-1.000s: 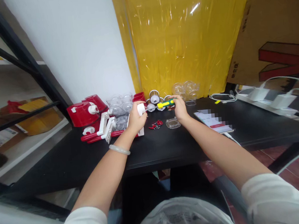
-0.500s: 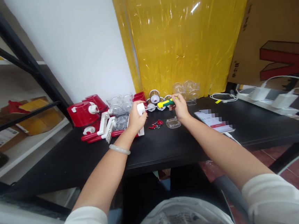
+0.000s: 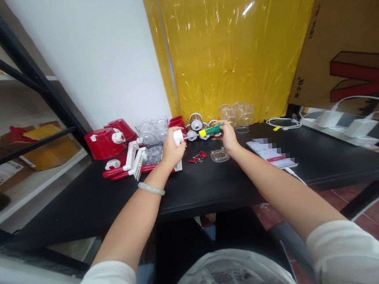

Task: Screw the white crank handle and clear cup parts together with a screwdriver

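Observation:
My left hand [image 3: 172, 148] is closed around a white round plastic part [image 3: 178, 137], raised above the table. In my right hand [image 3: 228, 137] is a screwdriver [image 3: 212, 130] with a green and yellow handle, held nearly level. Its metal shaft points left and its tip meets the white part; the exact contact point is too small to make out. Below and between the hands lie several small red pieces and screws [image 3: 198, 157]. A clear plastic plate [image 3: 220, 155] rests just under my right hand. Behind the screwdriver stand several metal drums [image 3: 195, 122] with white ends.
Red plastic housings [image 3: 100, 144], white handles [image 3: 136, 161] and clear containers [image 3: 153, 129] crowd the table's left side. More clear cups [image 3: 240, 109] stand at the back. On the right are a phone [image 3: 270, 153] with a cable and a power strip [image 3: 339, 132]. A black shelf frame borders the left.
The screwdriver handle has turned in my right hand, showing more green and less yellow. My left hand keeps hold of the white part in nearly the same place.

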### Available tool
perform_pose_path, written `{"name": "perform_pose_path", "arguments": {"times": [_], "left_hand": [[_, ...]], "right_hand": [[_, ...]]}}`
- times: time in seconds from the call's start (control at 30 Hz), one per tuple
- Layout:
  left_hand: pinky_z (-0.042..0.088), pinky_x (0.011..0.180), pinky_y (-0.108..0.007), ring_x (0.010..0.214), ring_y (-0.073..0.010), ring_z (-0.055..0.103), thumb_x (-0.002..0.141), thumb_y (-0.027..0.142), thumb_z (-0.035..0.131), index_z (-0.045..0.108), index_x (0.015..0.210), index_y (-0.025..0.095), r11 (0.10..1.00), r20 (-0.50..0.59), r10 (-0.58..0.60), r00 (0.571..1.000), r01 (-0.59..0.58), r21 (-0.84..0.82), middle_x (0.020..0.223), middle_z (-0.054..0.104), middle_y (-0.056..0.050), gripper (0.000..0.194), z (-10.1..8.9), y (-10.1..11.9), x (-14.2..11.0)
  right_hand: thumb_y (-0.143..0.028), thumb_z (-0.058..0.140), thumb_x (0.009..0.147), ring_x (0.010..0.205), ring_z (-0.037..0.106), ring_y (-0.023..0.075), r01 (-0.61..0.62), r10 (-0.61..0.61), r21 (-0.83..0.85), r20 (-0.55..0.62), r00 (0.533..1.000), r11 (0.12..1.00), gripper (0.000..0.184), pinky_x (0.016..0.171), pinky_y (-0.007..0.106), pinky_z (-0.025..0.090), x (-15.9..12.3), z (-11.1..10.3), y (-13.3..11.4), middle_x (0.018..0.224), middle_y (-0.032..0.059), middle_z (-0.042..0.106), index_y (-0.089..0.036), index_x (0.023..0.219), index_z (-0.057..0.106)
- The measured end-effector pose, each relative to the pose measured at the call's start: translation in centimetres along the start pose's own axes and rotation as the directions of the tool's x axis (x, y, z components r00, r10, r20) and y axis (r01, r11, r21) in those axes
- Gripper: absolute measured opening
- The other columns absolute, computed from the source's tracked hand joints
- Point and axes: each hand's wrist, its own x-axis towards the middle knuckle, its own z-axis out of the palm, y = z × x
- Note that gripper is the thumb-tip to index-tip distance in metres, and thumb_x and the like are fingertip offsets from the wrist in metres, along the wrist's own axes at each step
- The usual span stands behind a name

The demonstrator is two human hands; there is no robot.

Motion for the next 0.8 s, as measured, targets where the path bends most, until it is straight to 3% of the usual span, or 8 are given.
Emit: {"name": "perform_pose_path", "arguments": {"times": [0.17,0.33,0.5,0.6,0.7,0.8], "left_hand": [[0.059,0.077,-0.034,0.078,-0.0170,0.069,0.070,0.001,0.056,0.055,0.118,0.022,1.000,0.010,-0.009,1.000,0.009,0.000,0.098,0.070,-0.001,0.053,0.0,0.1,0.0],[0.059,0.077,-0.035,0.079,-0.0171,0.069,0.070,0.001,0.055,0.055,0.118,0.023,1.000,0.014,-0.009,1.000,0.009,-0.010,0.098,0.070,-0.001,0.053,0.0,0.0,0.0],[0.059,0.079,-0.035,0.084,-0.0181,0.069,0.070,0.001,0.055,0.055,0.118,0.023,1.000,0.004,-0.005,1.000,0.005,-0.002,0.098,0.070,-0.001,0.052,-0.1,0.1,0.0],[0.059,0.077,-0.034,0.080,-0.0175,0.069,0.071,0.001,0.056,0.054,0.117,0.022,1.000,-0.004,-0.007,1.000,0.007,0.003,0.097,0.070,-0.001,0.052,-0.1,0.4,0.0],[0.059,0.076,-0.034,0.078,-0.0169,0.069,0.071,0.001,0.056,0.054,0.117,0.023,1.000,-0.005,-0.003,1.000,0.003,-0.001,0.098,0.070,-0.001,0.051,-0.1,0.5,0.0],[0.059,0.078,-0.034,0.079,-0.0170,0.069,0.071,0.001,0.056,0.054,0.118,0.023,1.000,-0.002,0.005,1.000,-0.005,-0.004,0.098,0.070,-0.001,0.052,-0.1,0.3,0.0]], "right_hand": [[-0.032,0.047,0.074,0.059,0.054,0.0120,0.021,-0.021,-0.021,-0.017,1.000,1.000,0.020,0.049,0.025,0.048,0.0,-0.1,0.1,0.086,0.0003,0.061,-0.023,0.090,0.056],[-0.035,0.051,0.076,0.056,0.052,0.0096,0.037,-0.037,-0.020,-0.004,0.999,0.999,0.018,0.049,0.024,0.047,0.0,-0.1,0.0,0.088,-0.0006,0.062,-0.023,0.090,0.054],[-0.051,0.062,0.079,0.050,0.048,0.0072,0.065,-0.065,-0.009,0.003,0.998,0.998,0.030,0.046,0.023,0.044,-0.1,0.0,-0.2,0.080,-0.0029,0.060,-0.024,0.087,0.053],[-0.064,0.065,0.079,0.043,0.042,0.0078,0.060,-0.060,-0.033,0.000,0.998,0.998,0.042,0.040,0.022,0.037,-0.5,0.0,-0.4,0.062,-0.0064,0.051,-0.024,0.083,0.052],[-0.074,0.061,0.080,0.038,0.036,0.0092,0.074,-0.074,-0.075,0.005,0.997,0.994,0.049,0.037,0.023,0.030,-0.9,0.0,-0.6,0.048,-0.0087,0.037,-0.025,0.080,0.053],[-0.078,0.053,0.082,0.039,0.039,0.0097,0.082,-0.082,-0.078,-0.001,0.997,0.994,0.054,0.038,0.024,0.033,-1.0,0.0,-0.6,0.050,-0.0072,0.039,-0.024,0.079,0.054]]}}
